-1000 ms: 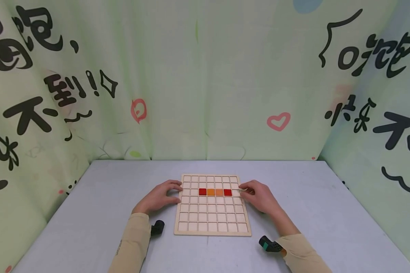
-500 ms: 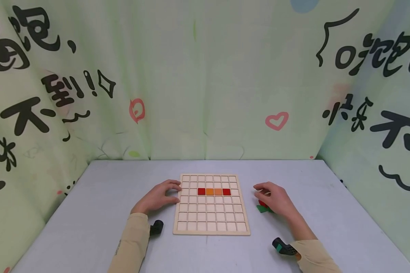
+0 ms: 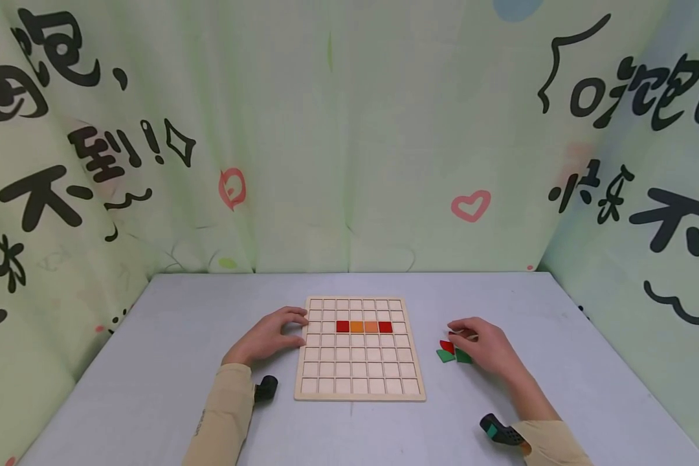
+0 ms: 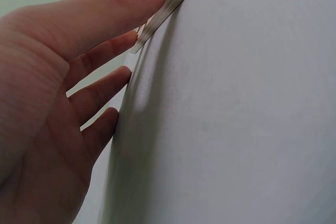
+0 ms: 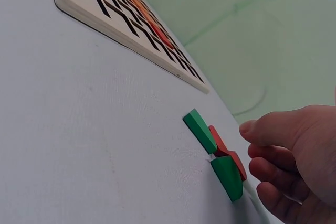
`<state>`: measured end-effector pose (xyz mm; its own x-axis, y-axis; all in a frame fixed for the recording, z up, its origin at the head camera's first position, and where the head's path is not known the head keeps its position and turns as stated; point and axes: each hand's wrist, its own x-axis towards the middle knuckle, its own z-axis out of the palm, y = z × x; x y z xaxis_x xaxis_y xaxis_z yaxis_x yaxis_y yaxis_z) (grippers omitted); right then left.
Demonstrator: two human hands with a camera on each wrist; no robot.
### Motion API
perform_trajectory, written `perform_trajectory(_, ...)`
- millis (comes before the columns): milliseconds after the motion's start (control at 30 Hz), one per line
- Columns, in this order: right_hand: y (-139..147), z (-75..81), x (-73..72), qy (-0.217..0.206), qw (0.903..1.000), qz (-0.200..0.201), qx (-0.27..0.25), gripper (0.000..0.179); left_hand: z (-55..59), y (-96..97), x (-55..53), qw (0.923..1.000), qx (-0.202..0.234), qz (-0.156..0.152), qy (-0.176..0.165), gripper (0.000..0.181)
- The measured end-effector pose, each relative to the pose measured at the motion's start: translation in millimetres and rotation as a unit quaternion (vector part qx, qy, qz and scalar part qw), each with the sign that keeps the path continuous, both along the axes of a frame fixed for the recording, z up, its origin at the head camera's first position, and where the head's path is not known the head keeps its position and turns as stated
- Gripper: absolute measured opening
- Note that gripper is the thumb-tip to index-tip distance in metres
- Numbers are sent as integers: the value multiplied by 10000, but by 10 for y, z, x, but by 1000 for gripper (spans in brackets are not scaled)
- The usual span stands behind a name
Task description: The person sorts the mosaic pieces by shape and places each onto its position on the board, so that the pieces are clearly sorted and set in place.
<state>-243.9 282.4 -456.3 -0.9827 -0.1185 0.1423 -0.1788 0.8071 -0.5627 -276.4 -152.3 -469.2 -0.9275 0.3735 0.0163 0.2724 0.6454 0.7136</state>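
Note:
A wooden grid board (image 3: 360, 398) lies flat on the table. One of its rows bears two orange tiles (image 3: 357, 327) between a red tile (image 3: 342, 327) and another red one. My left hand (image 3: 270, 336) is at the board's left edge, fingertips and thumb touching the rim with relaxed fingers. To the right of the board, my right hand (image 3: 485, 344) hovers over a small cluster of loose green tiles (image 5: 227, 177) and red tiles (image 5: 239, 165). Its fingers are loosely bent, with nothing seen between them. The hand partly covers the cluster in the head view.
The table (image 3: 198, 414) has a pale cloth. Behind it and at both sides hang light green curtains (image 3: 303, 129) with black lettering. A black wrist device (image 3: 266, 389) sits by the left sleeve, another (image 3: 501, 430) by the right.
My right hand has moved right, from the board's right edge to the loose tiles, which now show beside it. The left hand keeps its place on the board's edge.

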Motion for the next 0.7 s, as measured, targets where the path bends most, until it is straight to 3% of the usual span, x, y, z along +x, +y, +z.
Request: perform_trajectory(700, 148, -4, 127, -399, 9990, -129, 154, 30, 11, 5, 8, 10000, 17, 34, -18, 37)
